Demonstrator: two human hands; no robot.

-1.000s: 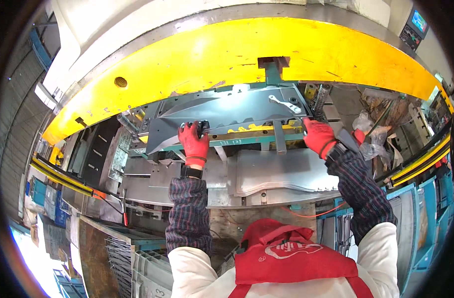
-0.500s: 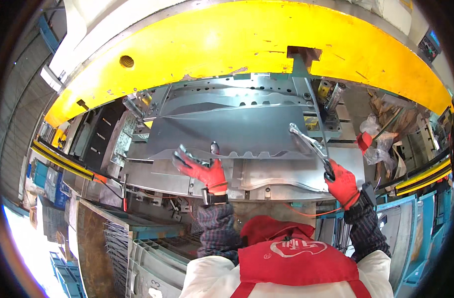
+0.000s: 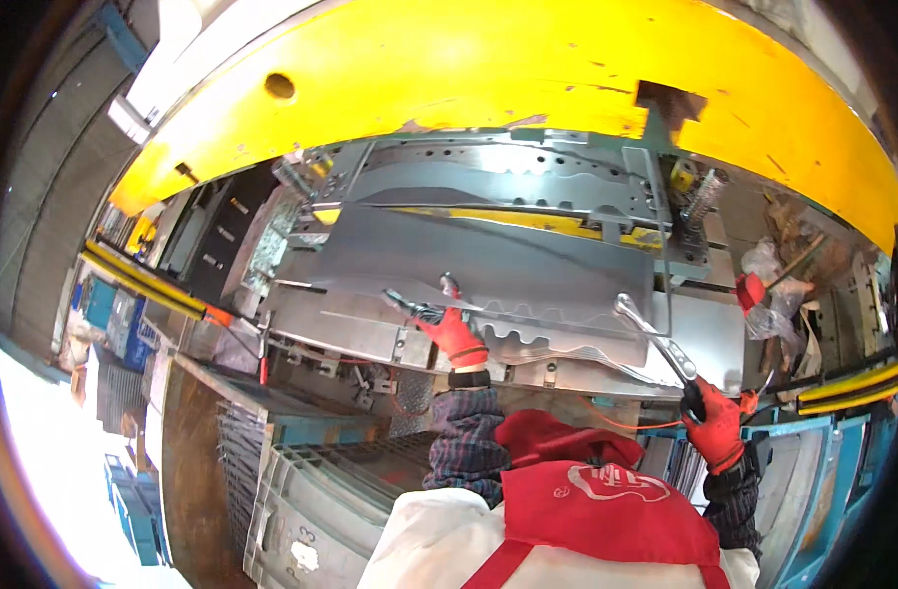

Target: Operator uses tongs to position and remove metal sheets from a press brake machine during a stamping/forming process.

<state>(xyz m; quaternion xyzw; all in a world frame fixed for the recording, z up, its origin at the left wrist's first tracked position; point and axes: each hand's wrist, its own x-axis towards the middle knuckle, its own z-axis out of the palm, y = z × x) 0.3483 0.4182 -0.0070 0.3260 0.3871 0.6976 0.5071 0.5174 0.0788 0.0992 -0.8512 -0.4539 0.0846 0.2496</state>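
Note:
A large dark grey metal sheet [image 3: 508, 257] with a wavy near edge lies tilted in front of me, partly over a stack of sheets [image 3: 606, 350]. My left hand [image 3: 454, 332], in a red glove with dark fingertips, is at the sheet's near left edge. Its fingers and thumb are spread apart, the fingertips over the sheet; whether they press on it I cannot tell. My right hand [image 3: 714, 424], also red-gloved, is closed around the dark handle of a long silver tool with a rounded head [image 3: 659, 339]. The tool's head reaches over the sheet's right end.
A thick yellow press beam [image 3: 469, 69] spans the far side, above a metal die [image 3: 488, 162] with holes. Spring-wrapped posts [image 3: 702, 201] flank it. Yellow-black bars [image 3: 150, 280] stand at both sides. Clear plastic and a red item [image 3: 750, 292] lie at the right. Grey crates [image 3: 312, 510] sit near left.
The sheet has come nearer to me and turned, uncovering a yellow strip behind it. My right hand has drawn back with the tool. The whole view has tilted.

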